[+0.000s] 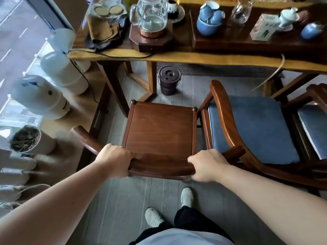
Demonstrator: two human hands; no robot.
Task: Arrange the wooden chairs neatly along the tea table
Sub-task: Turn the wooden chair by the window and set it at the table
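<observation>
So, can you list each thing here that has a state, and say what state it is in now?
Left hand: closed on chair back.
Right hand: closed on chair back.
Bare chair: no cushion, not yet under the table.
Cushioned chair: blue cushion on, empty.
Glass kettle: upright on its base.
Brown bucket: lid on.

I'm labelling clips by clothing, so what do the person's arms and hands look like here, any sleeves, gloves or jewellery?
Both forearms are bare to the frame edge: no sleeves, gloves, watch or rings visible on the left hand or right hand.
</observation>
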